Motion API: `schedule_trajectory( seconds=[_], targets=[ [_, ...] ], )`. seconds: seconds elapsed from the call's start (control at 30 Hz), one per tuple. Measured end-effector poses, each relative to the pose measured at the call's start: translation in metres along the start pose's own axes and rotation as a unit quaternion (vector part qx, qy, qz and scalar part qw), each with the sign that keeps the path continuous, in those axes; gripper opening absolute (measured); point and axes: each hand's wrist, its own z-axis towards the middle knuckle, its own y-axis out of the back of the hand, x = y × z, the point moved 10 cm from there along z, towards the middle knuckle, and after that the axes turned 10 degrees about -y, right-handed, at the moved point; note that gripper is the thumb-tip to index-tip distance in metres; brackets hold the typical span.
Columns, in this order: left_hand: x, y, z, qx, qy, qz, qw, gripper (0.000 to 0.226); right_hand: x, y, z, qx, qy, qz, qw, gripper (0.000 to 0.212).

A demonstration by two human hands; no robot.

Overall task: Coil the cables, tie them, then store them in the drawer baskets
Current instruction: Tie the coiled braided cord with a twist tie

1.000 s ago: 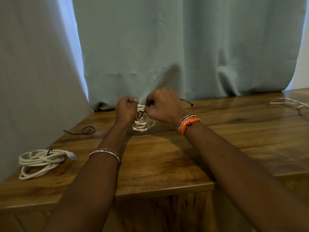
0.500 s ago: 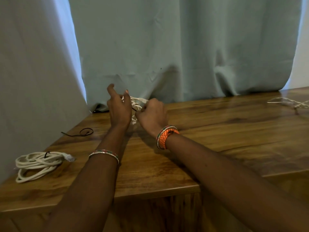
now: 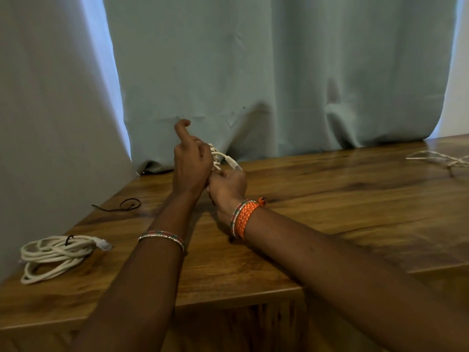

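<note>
Both hands have lifted the coiled white cable [image 3: 220, 158] off the bench [image 3: 330, 212]; left hand [image 3: 191, 162] grips its bunched loops, right hand [image 3: 226, 185] pinches below. Light, springy; hold mid-bundle.

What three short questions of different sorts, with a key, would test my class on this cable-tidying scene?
1. True or false: the coil at the table's left end already has a dark tie round it.
2. Which hand wears the orange wristband? A) left B) right
3. Fill in: the cable held in the hands is ____ in colour.

Key: 1 true; the tie shows on the coil. 2 B; the right hand wears it, while the left hand has a thin beaded band on its wrist. 3 white.
</note>
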Motion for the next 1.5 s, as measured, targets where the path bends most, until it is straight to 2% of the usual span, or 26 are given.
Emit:
schedule_trajectory(
  seconds=[0.1, 0.13, 0.23, 0.33, 0.4, 0.53, 0.6, 0.67, 0.87, 1.0, 1.17, 1.3, 1.43, 1.5],
  targets=[
    [0.005, -0.009, -0.001, 0.011, 0.023, -0.001, 1.0, 0.047, 0.004, 0.009, -0.005, -0.036, 0.007, 0.011, 0.999, 0.018],
    [0.007, -0.012, -0.002, 0.02, 0.031, 0.002, 0.999, 0.047, 0.002, 0.01, -0.005, -0.024, -0.006, 0.024, 0.999, 0.02],
    [0.018, -0.017, -0.008, 0.037, 0.063, 0.014, 0.997, 0.041, -0.002, 0.004, -0.009, 0.044, -0.067, 0.05, 0.995, 0.009],
    [0.027, -0.019, -0.009, 0.043, 0.086, 0.002, 0.995, 0.034, -0.003, 0.003, -0.004, 0.045, -0.087, 0.058, 0.993, 0.009],
    [0.03, -0.015, -0.008, 0.031, 0.09, 0.011, 0.995, 0.033, 0.003, 0.001, -0.005, 0.049, -0.064, 0.041, 0.996, 0.007],
    [0.048, 0.013, -0.009, -0.037, 0.143, 0.063, 0.987, 0.032, 0.021, -0.007, -0.012, 0.048, 0.07, -0.153, 0.985, 0.019],
    [0.05, 0.019, -0.009, -0.033, 0.138, 0.073, 0.987, 0.032, 0.031, -0.009, -0.02, 0.039, 0.129, -0.177, 0.975, 0.018],
    [0.05, 0.023, -0.009, -0.027, 0.129, 0.08, 0.988, 0.033, 0.035, -0.005, -0.023, 0.024, 0.149, -0.186, 0.971, 0.026],
    [0.066, 0.034, -0.013, -0.034, 0.131, 0.08, 0.988, 0.036, 0.026, -0.002, -0.01, 0.049, 0.074, -0.213, 0.973, 0.031],
    [0.055, 0.024, -0.009, -0.01, 0.104, 0.057, 0.993, 0.036, 0.027, -0.008, -0.009, 0.073, 0.076, -0.216, 0.971, 0.028],
    [0.033, 0.014, -0.008, -0.001, 0.101, 0.041, 0.994, 0.032, 0.022, -0.004, -0.01, 0.033, 0.081, -0.126, 0.988, 0.022],
    [0.025, 0.015, -0.007, -0.044, 0.124, 0.013, 0.991, 0.026, 0.024, 0.002, -0.02, -0.001, 0.099, -0.07, 0.993, 0.026],
    [0.05, 0.035, -0.012, -0.138, 0.171, -0.011, 0.975, 0.005, 0.03, 0.003, -0.03, 0.022, 0.105, -0.074, 0.991, 0.027],
    [0.069, 0.046, -0.018, -0.162, 0.206, 0.003, 0.965, 0.005, 0.036, 0.006, -0.035, 0.023, 0.124, -0.078, 0.989, 0.031]
  ],
)
